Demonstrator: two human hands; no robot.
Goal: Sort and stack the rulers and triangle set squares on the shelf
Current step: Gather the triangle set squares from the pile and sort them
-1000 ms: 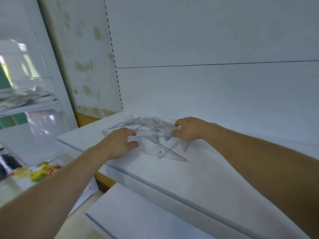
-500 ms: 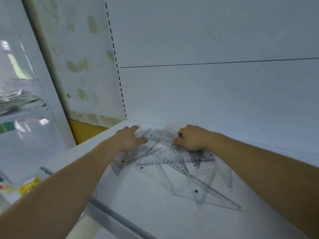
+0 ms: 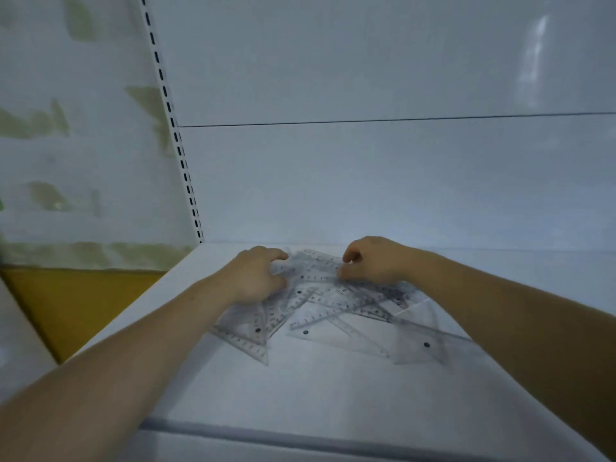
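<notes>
Sorting appears barely begun: no stack exists, the rulers and set squares [image 3: 333, 306] lie overlapped on the shelf [image 3: 300, 395] beneath and just short of both hands, the right hand [image 3: 376, 265] pinches the end of one ruler [image 3: 315, 266], and the left hand [image 3: 255, 278] curls onto them, hold indeterminate.

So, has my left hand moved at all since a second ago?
Yes. The left hand has moved right, away from the slotted upright at the back corner and further onto the pile of rulers and set squares.
</notes>
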